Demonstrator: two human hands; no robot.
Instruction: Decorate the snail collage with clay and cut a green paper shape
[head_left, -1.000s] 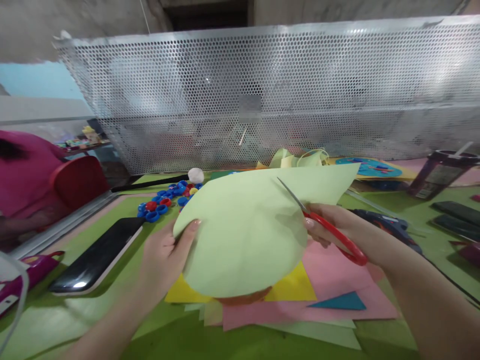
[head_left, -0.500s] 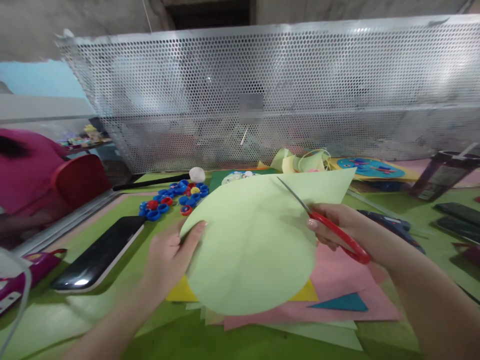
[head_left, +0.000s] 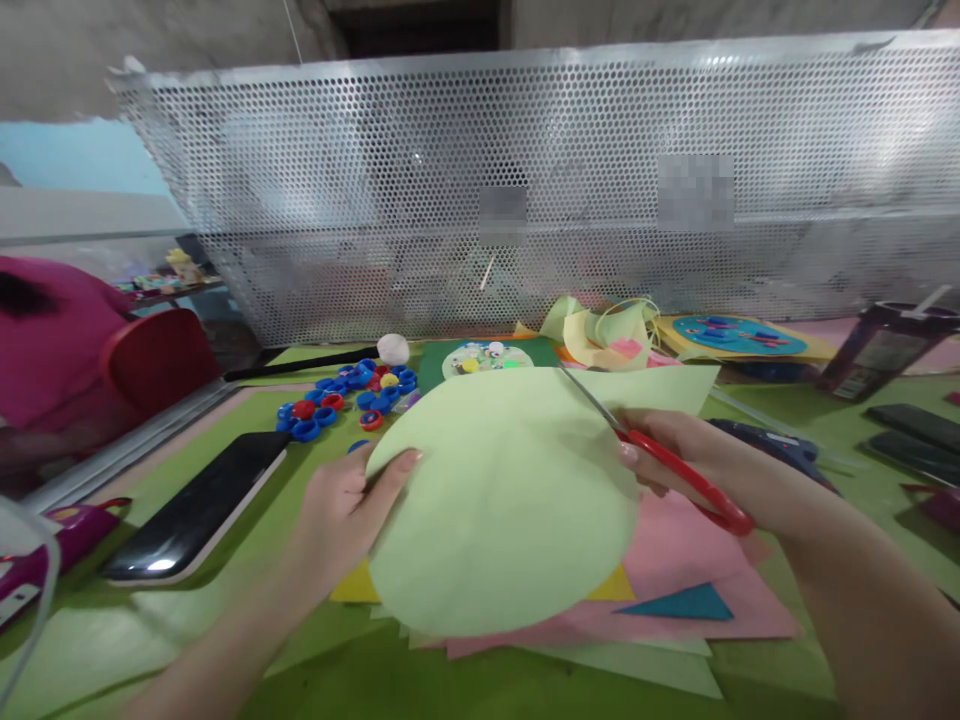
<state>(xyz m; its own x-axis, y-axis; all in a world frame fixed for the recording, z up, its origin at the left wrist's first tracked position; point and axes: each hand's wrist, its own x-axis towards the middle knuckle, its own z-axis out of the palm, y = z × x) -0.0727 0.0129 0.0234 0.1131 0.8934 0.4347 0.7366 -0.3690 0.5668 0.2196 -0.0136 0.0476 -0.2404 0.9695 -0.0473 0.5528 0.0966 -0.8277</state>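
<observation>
A large pale green sheet of paper, rounded along its left and lower edges, is held up over the table. My left hand pinches its left edge, thumb on top. My right hand grips red-handled scissors, whose blades lie at the paper's upper edge. To the right of the blades, a strip of the same paper runs out to a point. Beneath lie pink paper sheets, a yellow sheet and a teal paper triangle.
At left are a black phone and blue and red bottle caps. Behind are paper scraps and a decorated blue disc. A dark cup with a straw stands right, before a perforated metal panel. A person in pink sits at far left.
The scissors have cut a little further along the paper's upper edge. That edge and the strip have dropped, uncovering more of the decorated pieces behind.
</observation>
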